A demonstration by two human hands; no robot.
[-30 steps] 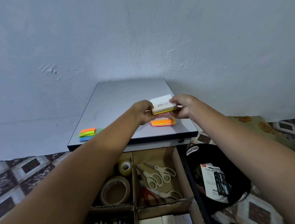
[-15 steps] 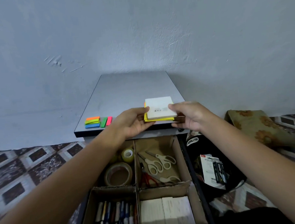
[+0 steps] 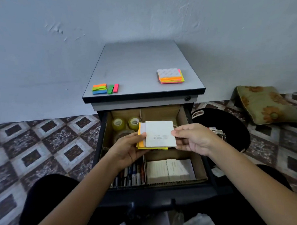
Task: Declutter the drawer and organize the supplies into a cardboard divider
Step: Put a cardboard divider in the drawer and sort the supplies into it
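Two grips: left hand (image 3: 129, 147) and right hand (image 3: 193, 139) pinch a skewed white-topped, yellow-orange sticky-note stack (image 3: 159, 135) over the brown cardboard divider (image 3: 180, 114). Risk: offset lower pads slide out onto clear tape rolls (image 3: 118, 124).

Tape roll (image 3: 123, 133) half behind left hand (image 3: 129, 148); barcode (image 3: 157, 138) print illegible.

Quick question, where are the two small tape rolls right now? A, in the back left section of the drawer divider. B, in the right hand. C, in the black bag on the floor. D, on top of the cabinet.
A: both tape rolls sit in the back left section of the cardboard divider, beyond the held sticky notes.
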